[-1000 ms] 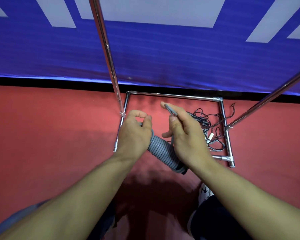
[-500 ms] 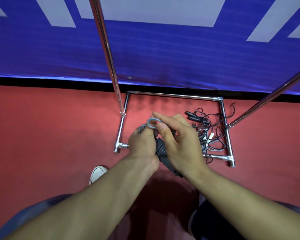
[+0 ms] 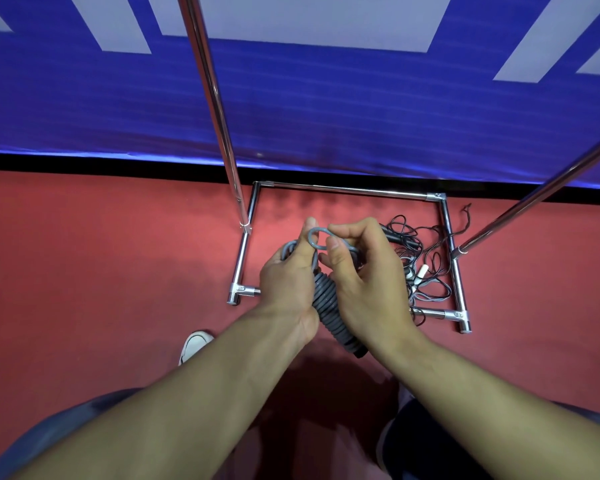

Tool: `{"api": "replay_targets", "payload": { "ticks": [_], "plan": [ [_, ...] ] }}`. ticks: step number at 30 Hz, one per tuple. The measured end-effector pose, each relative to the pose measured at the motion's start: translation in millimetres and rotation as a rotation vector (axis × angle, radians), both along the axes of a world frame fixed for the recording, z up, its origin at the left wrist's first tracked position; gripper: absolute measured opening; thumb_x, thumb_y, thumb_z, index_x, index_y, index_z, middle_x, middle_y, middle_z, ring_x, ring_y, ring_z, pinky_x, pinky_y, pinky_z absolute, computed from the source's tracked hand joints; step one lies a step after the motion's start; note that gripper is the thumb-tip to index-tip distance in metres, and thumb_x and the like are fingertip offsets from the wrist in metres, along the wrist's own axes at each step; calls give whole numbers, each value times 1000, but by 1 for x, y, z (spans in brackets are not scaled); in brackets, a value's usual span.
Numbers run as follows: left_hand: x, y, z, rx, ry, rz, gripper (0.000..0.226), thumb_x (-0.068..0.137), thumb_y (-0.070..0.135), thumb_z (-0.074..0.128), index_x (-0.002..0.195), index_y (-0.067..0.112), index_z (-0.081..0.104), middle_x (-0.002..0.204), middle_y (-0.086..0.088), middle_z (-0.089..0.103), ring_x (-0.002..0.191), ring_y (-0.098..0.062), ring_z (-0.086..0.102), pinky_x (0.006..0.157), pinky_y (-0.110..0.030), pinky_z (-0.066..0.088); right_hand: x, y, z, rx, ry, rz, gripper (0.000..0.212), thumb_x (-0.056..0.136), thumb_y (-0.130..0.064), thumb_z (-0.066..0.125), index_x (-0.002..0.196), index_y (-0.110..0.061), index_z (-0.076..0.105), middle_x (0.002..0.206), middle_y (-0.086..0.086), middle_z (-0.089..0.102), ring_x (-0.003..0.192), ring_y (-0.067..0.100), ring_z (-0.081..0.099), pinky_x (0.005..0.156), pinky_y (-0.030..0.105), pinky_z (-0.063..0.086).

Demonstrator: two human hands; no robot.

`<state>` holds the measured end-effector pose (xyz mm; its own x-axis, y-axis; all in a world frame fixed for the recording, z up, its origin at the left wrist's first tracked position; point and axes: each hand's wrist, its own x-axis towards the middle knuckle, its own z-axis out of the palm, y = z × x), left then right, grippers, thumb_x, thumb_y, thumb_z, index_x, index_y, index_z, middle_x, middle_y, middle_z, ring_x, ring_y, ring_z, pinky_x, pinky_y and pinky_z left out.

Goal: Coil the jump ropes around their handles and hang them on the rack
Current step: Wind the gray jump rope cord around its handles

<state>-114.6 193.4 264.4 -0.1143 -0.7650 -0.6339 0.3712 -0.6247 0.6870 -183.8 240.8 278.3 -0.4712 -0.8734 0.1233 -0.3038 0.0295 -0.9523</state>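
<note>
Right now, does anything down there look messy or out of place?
Yes: a tangle of thin black ropes lies loose on the red floor inside the rack's metal base frame, not coiled or hung. The grey rope between the left hand and right hand is wound neatly.
</note>
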Motion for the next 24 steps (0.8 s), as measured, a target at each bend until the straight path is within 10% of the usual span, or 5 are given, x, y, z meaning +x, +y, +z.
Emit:
{"api": "replay_targets", "payload": {
  "ticks": [10,16,20,24],
  "plan": [
    [0,0,11,1,15,-25,46,90,57,61,74,13,62,81,-10,65,75,-25,64,72,-37,56,-1,-1,-1,16,68,-40,18,95,-14,62,90,-31,59,85,-15,66,68,16,61,68,37,51],
    [2,2,18,-144,-11,-115,55,80,46,64,103,-4,66,108,-31,66,104,-46,65,98,-56,49,-4,-2,-1,0,107,-70,20,93,-15,63,88,-34,58,77,-9,66,69,13,61,68,34,50],
    [0,6,20,-291,-95,-129,12,72,29,59,78,24,68,99,-27,68,90,-33,66,90,-51,52,-6,-2,1,-26,130,-75,23,93,-14,63,87,-35,57,78,-14,65,69,8,60,66,28,49],
    [0,6,14,-390,-137,-148,16,78,28,54,74,40,64,84,-3,64,83,-20,61,81,-42,51,-5,-1,1,-41,161,-57,15,89,-16,64,90,-31,64,86,-13,70,79,8,65,72,27,51]
  ]
}}
